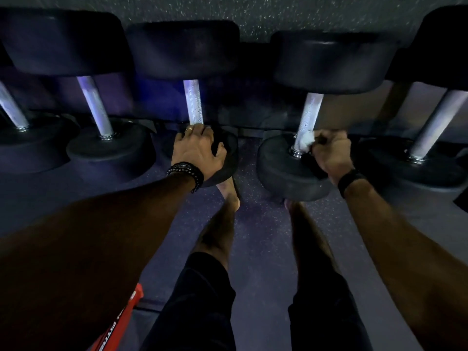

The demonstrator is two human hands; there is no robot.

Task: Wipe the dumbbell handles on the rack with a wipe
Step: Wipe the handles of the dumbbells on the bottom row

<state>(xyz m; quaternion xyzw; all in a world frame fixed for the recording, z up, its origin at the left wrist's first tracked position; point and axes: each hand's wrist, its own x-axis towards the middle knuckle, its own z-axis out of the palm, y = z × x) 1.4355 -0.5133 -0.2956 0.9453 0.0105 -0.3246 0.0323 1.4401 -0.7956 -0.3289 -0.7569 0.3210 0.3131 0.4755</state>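
Wipe [305, 141] in right hand [329, 150] grip

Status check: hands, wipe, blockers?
Right hand grips wipe against dumbbell handle. Left hand braces neighbouring dumbbell's near head. No blockers.

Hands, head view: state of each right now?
Left hand: open, resting on a dumbbell's near head.
Right hand: closed, holding the wipe against a dumbbell handle.
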